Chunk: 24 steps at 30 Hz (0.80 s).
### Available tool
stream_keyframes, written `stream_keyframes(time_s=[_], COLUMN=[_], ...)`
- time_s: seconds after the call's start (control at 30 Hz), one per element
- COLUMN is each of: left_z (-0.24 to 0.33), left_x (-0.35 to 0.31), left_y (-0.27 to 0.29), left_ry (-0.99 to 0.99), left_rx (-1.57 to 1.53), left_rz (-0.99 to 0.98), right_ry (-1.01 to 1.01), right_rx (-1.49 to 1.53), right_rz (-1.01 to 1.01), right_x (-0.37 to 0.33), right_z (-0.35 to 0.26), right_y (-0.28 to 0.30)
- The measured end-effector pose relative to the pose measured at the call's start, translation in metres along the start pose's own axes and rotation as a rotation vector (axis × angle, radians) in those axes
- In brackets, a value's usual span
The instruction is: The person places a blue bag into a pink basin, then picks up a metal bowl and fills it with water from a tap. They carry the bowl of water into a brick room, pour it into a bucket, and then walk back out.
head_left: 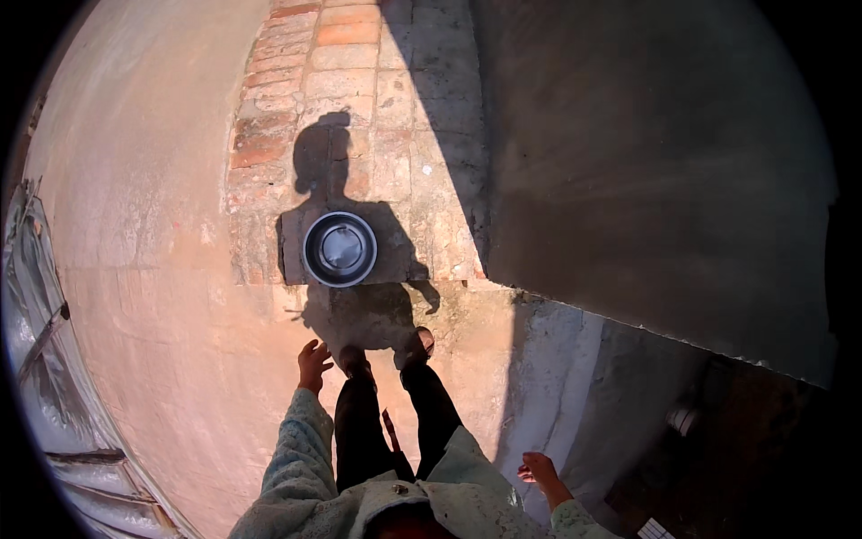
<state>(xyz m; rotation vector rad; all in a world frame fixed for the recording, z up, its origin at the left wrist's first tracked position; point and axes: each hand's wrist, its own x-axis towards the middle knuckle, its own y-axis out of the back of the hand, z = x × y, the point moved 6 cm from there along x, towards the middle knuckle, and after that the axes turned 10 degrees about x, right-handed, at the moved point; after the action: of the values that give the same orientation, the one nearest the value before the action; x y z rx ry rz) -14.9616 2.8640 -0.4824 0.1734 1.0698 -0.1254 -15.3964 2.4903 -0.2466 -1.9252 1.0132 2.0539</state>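
Observation:
A round steel bowl [341,250] rests on the brick step in front of my feet, with something pale or shiny in its bottom that I cannot make out. Low on the left, my left hand [313,366] hangs beside my leg with its fingers apart and holds nothing. It is nearer my left foot than the bowl and touches neither. Out to the right, my right hand [539,470] is held away from my body with its fingers curled in. Nothing shows in it. Both hands are apart from the bowl.
The brick step [341,85] runs ahead between a plastered wall [144,180] on the left and a dark shaded wall [655,180] on the right. My shadow falls over the bricks. Crumpled plastic sheeting [54,395] with sticks lies along the left rim.

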Motion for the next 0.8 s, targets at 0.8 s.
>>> stream_keyframes(time_s=[0.8], left_z=[-0.001], left_x=[-0.13], left_y=[0.147], left_ry=[0.09], left_rx=[0.738], left_rz=[-0.118], right_ry=[-0.153], right_rx=[0.525], right_rz=[0.281], right_x=[-0.139], right_z=[0.255], right_y=[0.038])
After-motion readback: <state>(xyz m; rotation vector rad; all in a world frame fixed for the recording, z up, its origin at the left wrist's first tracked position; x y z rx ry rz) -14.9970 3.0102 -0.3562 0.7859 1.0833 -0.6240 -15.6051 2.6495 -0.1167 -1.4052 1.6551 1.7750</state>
